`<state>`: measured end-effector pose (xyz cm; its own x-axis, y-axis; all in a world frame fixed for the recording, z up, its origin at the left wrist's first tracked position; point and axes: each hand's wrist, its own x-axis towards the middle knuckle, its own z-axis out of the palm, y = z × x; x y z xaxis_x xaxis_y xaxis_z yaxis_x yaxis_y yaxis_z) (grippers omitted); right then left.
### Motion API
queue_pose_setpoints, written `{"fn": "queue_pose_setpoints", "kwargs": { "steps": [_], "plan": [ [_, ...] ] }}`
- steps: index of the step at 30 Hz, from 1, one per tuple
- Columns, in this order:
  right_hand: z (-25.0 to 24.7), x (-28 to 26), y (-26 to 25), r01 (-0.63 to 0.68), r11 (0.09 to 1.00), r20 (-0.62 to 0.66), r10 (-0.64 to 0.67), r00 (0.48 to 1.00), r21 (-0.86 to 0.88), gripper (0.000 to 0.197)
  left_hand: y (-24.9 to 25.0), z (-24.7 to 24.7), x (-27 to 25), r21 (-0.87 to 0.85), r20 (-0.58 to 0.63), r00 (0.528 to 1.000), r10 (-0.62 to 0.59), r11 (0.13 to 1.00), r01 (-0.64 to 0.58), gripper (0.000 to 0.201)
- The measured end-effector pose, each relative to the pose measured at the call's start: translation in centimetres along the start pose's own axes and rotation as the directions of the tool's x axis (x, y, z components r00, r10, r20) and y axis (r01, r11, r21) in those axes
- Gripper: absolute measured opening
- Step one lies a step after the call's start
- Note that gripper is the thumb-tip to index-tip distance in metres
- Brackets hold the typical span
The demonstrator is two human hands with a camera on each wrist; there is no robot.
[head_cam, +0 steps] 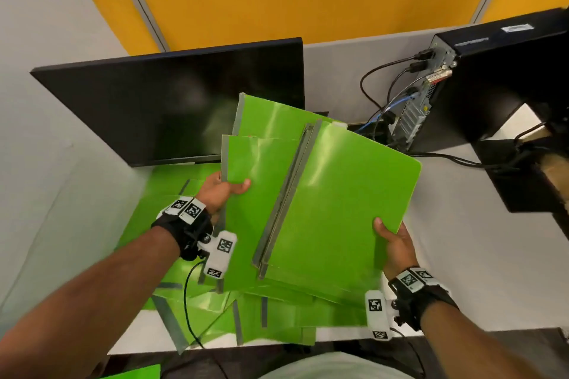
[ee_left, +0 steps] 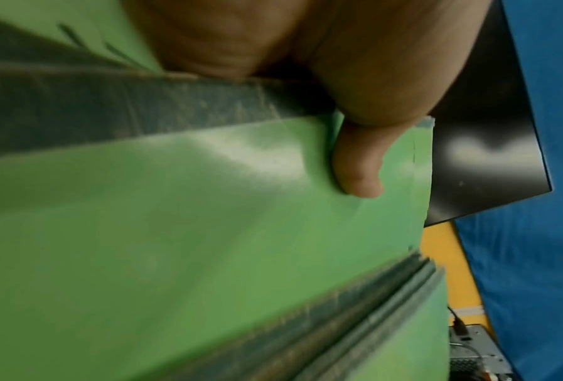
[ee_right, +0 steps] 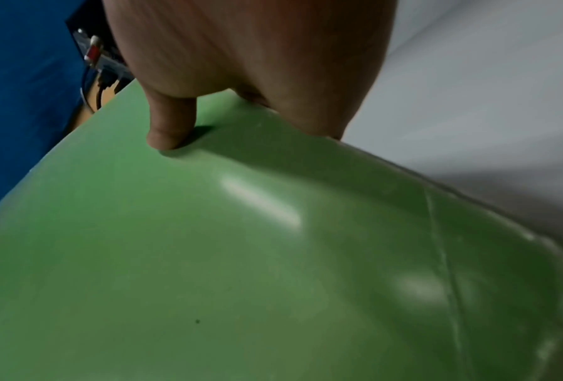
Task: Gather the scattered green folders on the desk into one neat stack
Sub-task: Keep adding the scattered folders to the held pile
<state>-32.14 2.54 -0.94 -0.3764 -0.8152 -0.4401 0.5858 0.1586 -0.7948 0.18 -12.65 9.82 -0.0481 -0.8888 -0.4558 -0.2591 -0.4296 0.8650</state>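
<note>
Fingers of both hands clamp a bundle of green folders [head_cam: 323, 194] raised above the desk [head_cam: 462, 240]: the left hand [head_cam: 220, 191] pinches the left edge, thumb on top, and the right hand [head_cam: 395, 248] pinches the near right corner the same way. Beneath the bundle, more loose folders [head_cam: 261, 320] lie scattered on the desk. Farther back stand a dark monitor [head_cam: 154, 108] and, to the right, a black computer tower [head_cam: 480, 86] with cables.

Desk [head_cam: 462, 240] — pale grey | loose green folders [head_cam: 277, 320] overlapping near my edge | monitor [head_cam: 172, 108] behind | computer tower [head_cam: 480, 86] far right — cables [head_cam: 381, 95] trailing
</note>
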Motion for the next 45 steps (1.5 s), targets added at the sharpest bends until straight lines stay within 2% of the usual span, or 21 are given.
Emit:
{"fn": "queue_pose_setpoints", "kwargs": {
  "steps": [2, 3, 5, 7, 8, 11, 15, 17, 19, 20, 23, 29, 31, 32, 34, 35, 37, 39, 41, 43, 45],
  "plan": [
    [0.6, 0.1, -0.1, -0.006, 1.0, 0.021, 0.007, 1.0, -0.02, 0.099, -0.7, 1.2, -0.8, -0.078, -0.025, 0.997, -0.07, 0.995, 0.068, 0.089],
    [0.8, 0.2, -0.1, -0.013, 0.999, 0.052, 0.015, 0.999, -0.039, 0.098, -0.9, 2.0, -1.3, -0.12, -0.033, 0.997, -0.073, 0.99, 0.068, 0.095],
    [1.5, -0.1, -0.6, -0.034, 0.993, 0.121, 0.047, 0.992, -0.111, 0.09, -1.6, 3.9, -2.4, -0.154, -0.012, 0.998, -0.058, 0.986, 0.056, 0.093],
    [1.8, -0.1, -0.9, -0.046, 0.984, 0.139, 0.071, 0.988, -0.172, 0.068, -2.2, 5.7, -3.8, -0.119, 0.012, 1.0, 0.016, 0.993, -0.014, 0.08],
    [1.6, 0.0, -0.8, -0.062, 0.977, 0.124, 0.088, 0.988, -0.202, 0.065, -2.3, 6.4, -4.5, -0.114, 0.016, 0.998, 0.06, 0.992, -0.058, 0.074],
    [0.7, 0.4, -0.7, -0.093, 0.955, 0.123, 0.133, 0.983, -0.283, 0.086, -3.4, 7.3, -5.5, -0.074, 0.052, 0.994, 0.094, 0.993, -0.09, 0.064],
    [0.0, 1.0, -1.2, -0.149, 0.93, 0.069, 0.182, 0.981, -0.337, 0.06, -4.6, 8.4, -6.7, 0.014, 0.179, 0.98, 0.085, 0.996, -0.089, 0.069],
    [-0.4, 1.3, -1.4, -0.197, 0.912, 0.041, 0.226, 0.973, -0.359, 0.07, -4.9, 8.6, -6.6, -0.014, 0.215, 0.976, 0.037, 0.999, -0.035, 0.076],
    [-1.1, 2.0, -1.1, -0.227, 0.889, 0.03, 0.26, 0.965, -0.398, 0.087, -5.1, 8.7, -6.5, -0.05, 0.221, 0.975, -0.009, 0.999, 0.02, 0.072],
    [-1.2, 2.0, -1.2, -0.241, 0.885, 0.027, 0.274, 0.961, -0.399, 0.086, -5.6, 8.9, -6.2, -0.047, 0.213, 0.977, -0.01, 0.999, 0.02, 0.077],
    [-1.1, 1.5, -1.2, -0.265, 0.903, 0.054, 0.3, 0.953, -0.338, 0.064, -5.9, 9.8, -6.0, 0.074, 0.181, 0.982, -0.049, 0.997, 0.036, 0.112],
    [-1.6, 1.9, -1.2, -0.245, 0.905, 0.029, 0.272, 0.962, -0.347, 0.072, -5.1, 10.0, -4.1, 0.092, 0.259, 0.956, -0.139, 0.989, 0.118, 0.105],
    [-1.8, 2.3, -1.7, -0.208, 0.916, 0.012, 0.226, 0.974, -0.343, 0.08, -4.8, 8.9, -3.0, 0.206, 0.331, 0.927, -0.176, 0.972, 0.111, 0.096],
    [-1.9, 2.5, -1.9, -0.185, 0.925, 0.006, 0.198, 0.98, -0.331, 0.087, -4.4, 8.2, -2.4, 0.295, 0.352, 0.922, -0.162, 0.954, 0.055, 0.087],
    [-2.3, 2.7, -2.5, -0.152, 0.945, -0.025, 0.151, 0.988, -0.29, 0.097, -4.5, 5.9, 0.1, 0.535, 0.282, 0.958, -0.059, 0.838, -0.106, 0.087],
    [-2.7, 2.7, -2.8, -0.129, 0.956, -0.043, 0.122, 0.992, -0.264, 0.098, -4.6, 4.5, 1.5, 0.669, 0.213, 0.977, -0.016, 0.731, -0.134, 0.085],
    [-3.0, 2.2, -3.7, -0.1, 0.97, -0.069, 0.087, 0.994, -0.222, 0.091, -5.5, 1.4, 4.2, 0.873, 0.102, 0.993, 0.062, 0.474, -0.119, 0.084],
    [-3.4, 1.6, -4.8, -0.068, 0.978, -0.101, 0.049, 0.994, -0.197, 0.07, -6.5, -1.1, 5.8, 0.961, 0.065, 0.998, 0.008, 0.269, -0.065, 0.101],
    [-4.1, 1.1, -5.6, -0.043, 0.981, -0.135, 0.017, 0.991, -0.188, 0.048, -7.1, -2.7, 6.8, 0.965, 0.031, 0.997, -0.074, 0.262, -0.01, 0.117],
    [-4.8, 0.4, -6.4, -0.03, 0.982, -0.148, 0.003, 0.989, -0.185, 0.042, -7.1, -3.3, 7.4, 0.967, 0.03, 0.995, -0.091, 0.253, -0.005, 0.125],
    [-5.0, -0.6, -7.1, -0.03, 0.982, -0.171, -0.002, 0.985, -0.185, 0.041, -6.7, -3.3, 7.4, 0.985, 0.062, 0.993, -0.099, 0.166, -0.045, 0.121]
  ]
}}
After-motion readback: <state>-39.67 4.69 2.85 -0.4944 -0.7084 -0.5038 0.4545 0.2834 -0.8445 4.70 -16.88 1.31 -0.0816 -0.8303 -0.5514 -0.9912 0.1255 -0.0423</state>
